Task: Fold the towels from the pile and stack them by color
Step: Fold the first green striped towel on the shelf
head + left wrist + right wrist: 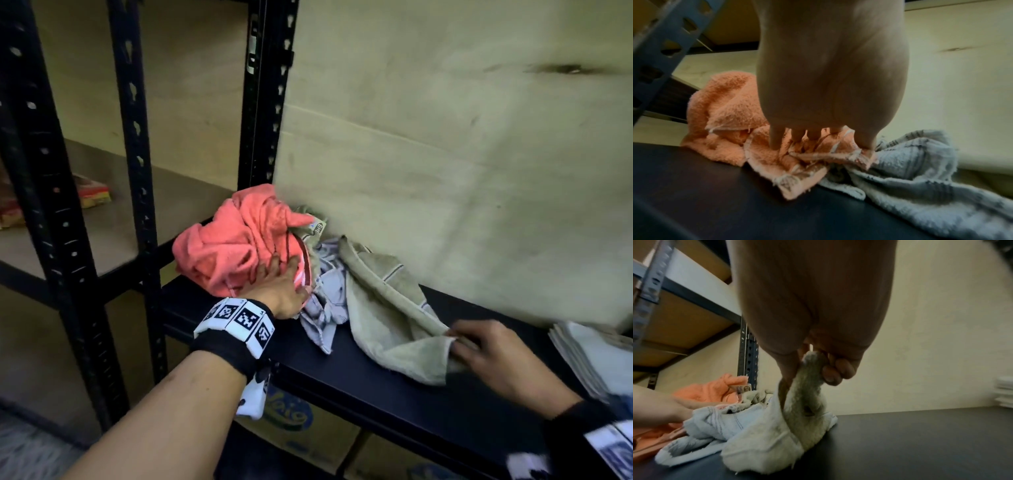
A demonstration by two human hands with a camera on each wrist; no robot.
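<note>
**Pulling one pale towel free while the pile is held down**

Pinching a corner of the beige towel [387, 308], the right hand [493, 356] has its thumb and curled fingers [835, 371] closed on a bunched edge of the cloth; in the right wrist view the fabric runs down from this pinch to the black shelf [394, 394] in a stretched fold. I judge that the towel is held by its edge so that it can be drawn to the right, away from the other towels, and then opened for folding.

The left hand [281, 284] lies on the coral towel [222, 246], fingers straight and a little spread, their tips [774, 141] pressing into the cloth; it seems to steady the pile so that only one towel comes out. A grey-white striped towel [325, 298] lies between the two, partly under both.

The left forearm reaches forward from the near left, wrist low over the shelf edge; the right wrist comes from the near right, the hand turned toward the pile. At the far right of the shelf stands a stack of folded pale towels [589, 356], well apart from the pile.
</note>
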